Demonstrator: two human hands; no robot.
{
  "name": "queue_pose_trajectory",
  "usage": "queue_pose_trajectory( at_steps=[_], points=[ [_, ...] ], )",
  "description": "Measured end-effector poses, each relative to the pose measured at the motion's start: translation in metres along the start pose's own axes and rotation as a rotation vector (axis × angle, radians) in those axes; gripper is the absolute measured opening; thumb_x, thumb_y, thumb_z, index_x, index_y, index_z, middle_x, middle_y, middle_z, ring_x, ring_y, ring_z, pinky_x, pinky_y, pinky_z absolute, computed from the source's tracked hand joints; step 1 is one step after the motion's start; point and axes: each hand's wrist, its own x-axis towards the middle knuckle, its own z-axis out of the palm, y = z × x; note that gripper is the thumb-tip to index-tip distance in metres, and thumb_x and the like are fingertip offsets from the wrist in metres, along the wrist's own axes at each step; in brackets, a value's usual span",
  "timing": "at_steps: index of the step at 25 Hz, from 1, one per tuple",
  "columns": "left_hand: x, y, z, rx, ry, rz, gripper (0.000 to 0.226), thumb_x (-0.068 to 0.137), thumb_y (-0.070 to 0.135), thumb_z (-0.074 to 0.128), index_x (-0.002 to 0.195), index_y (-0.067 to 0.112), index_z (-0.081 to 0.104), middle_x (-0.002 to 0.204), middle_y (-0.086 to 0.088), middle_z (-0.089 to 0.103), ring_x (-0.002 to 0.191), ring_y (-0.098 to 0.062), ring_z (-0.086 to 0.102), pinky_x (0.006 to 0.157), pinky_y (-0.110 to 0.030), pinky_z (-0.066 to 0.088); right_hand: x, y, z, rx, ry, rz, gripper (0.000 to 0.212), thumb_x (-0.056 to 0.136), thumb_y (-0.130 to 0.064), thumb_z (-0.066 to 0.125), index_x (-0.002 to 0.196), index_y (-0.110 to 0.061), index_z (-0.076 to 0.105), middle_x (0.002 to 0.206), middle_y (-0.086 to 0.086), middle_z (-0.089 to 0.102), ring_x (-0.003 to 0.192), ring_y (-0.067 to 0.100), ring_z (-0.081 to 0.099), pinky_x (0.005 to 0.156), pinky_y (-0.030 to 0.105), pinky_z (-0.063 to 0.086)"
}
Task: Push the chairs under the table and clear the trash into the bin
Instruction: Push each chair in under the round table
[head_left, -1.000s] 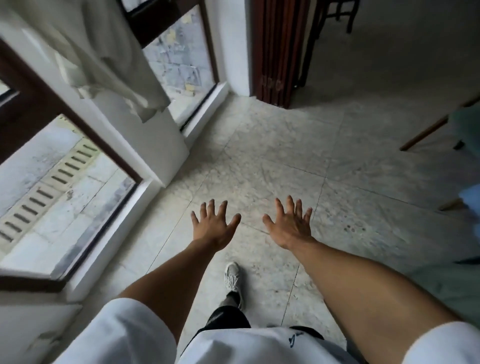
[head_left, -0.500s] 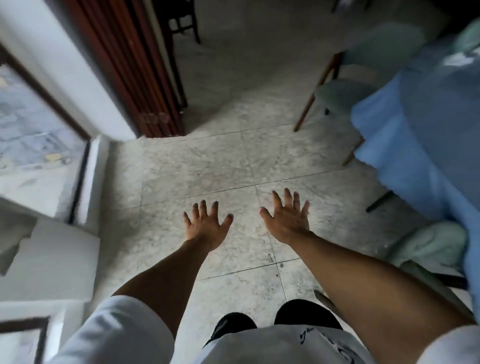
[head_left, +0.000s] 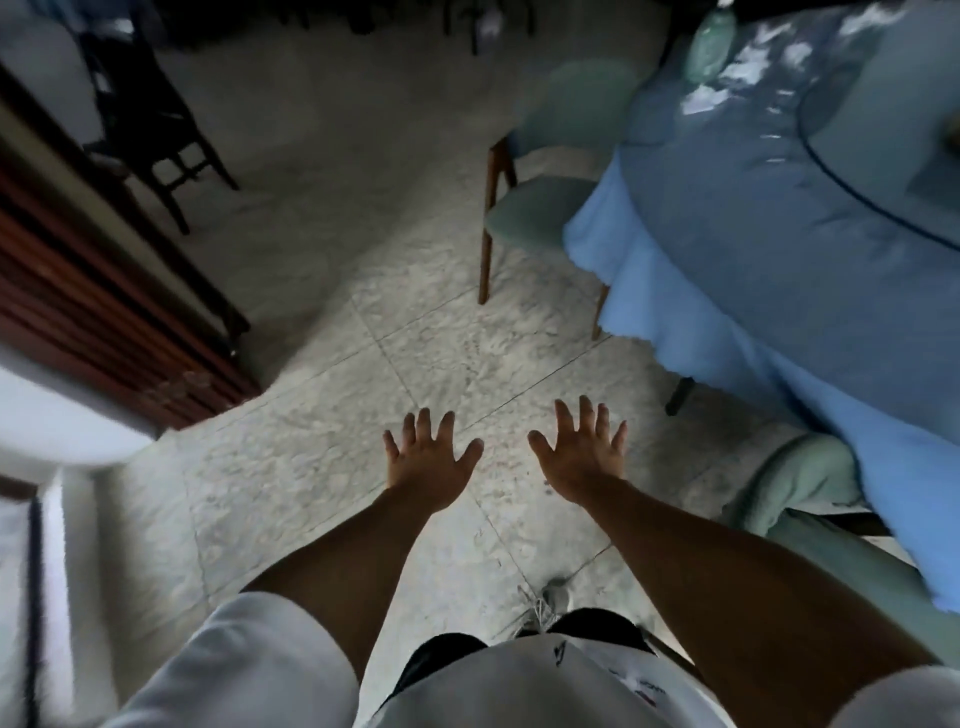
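A round table (head_left: 737, 291) with a blue cloth fills the right side. On its top lie white scraps of trash (head_left: 701, 98) and a greenish bottle (head_left: 709, 41), both blurred. A green chair (head_left: 530, 218) with wooden legs stands at the table's left edge, its seat partly under the cloth. A second green chair (head_left: 800, 488) sits close by at the lower right, half under the cloth. My left hand (head_left: 428, 457) and my right hand (head_left: 582, 447) are stretched out over the floor, palms down, fingers spread, holding nothing. No bin is in view.
A dark wooden chair (head_left: 150, 130) stands at the upper left beside a red-brown folding door (head_left: 104, 332). A white wall corner (head_left: 57, 421) is at the left. Pale marble floor (head_left: 363, 322) lies between the door and the table.
The view has swung right, away from the windows and toward the table. More of the table and both green chairs now show. My hands stay outstretched and spread.
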Motion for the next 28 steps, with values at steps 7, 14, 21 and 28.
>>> queue_pose_trajectory(
  at_steps=[7, 14, 21, 28],
  points=[
    [0.093, 0.154, -0.031, 0.183, -0.044, 0.314, 0.077, 0.097, 0.071, 0.019, 0.161, 0.03, 0.009, 0.17, -0.008, 0.0, 0.156, -0.028, -0.007, 0.123, -0.058, -0.007, 0.039, 0.126, -0.071, 0.128, 0.19, 0.367, 0.076, 0.099, -0.058, 0.032, 0.161, -0.02, 0.009, 0.17, 0.014, -0.004, 0.156, 0.038, -0.009, 0.122, 0.063, -0.009],
    [0.117, 0.306, -0.001, 0.321, -0.129, 0.71, 0.076, 0.098, 0.069, 0.024, 0.161, 0.028, 0.013, 0.17, -0.01, 0.003, 0.156, -0.029, -0.002, 0.123, -0.058, -0.003, 0.005, 0.233, -0.06, 0.308, 0.166, 0.759, 0.081, 0.098, -0.056, 0.038, 0.162, -0.019, 0.005, 0.17, 0.015, -0.006, 0.155, 0.039, -0.011, 0.121, 0.064, -0.006],
    [0.137, 0.424, 0.043, 0.6, -0.226, 1.169, 0.07, 0.099, 0.064, 0.031, 0.16, 0.038, 0.008, 0.17, -0.008, 0.0, 0.156, -0.029, -0.003, 0.124, -0.056, -0.002, -0.013, 0.277, -0.045, 0.511, 0.212, 1.013, 0.088, 0.095, -0.065, 0.044, 0.161, -0.021, 0.006, 0.17, 0.014, -0.006, 0.156, 0.037, -0.007, 0.123, 0.061, -0.002],
    [0.158, 0.535, 0.095, 1.013, -0.339, 1.838, 0.063, 0.097, 0.051, 0.045, 0.155, 0.034, 0.03, 0.169, -0.011, 0.009, 0.156, -0.033, -0.001, 0.123, -0.058, 0.0, 0.024, 0.282, -0.016, 0.975, 0.177, 1.211, 0.088, 0.091, -0.074, 0.044, 0.159, -0.025, 0.02, 0.165, 0.012, 0.022, 0.151, 0.033, 0.025, 0.122, 0.057, 0.02]
  ],
)
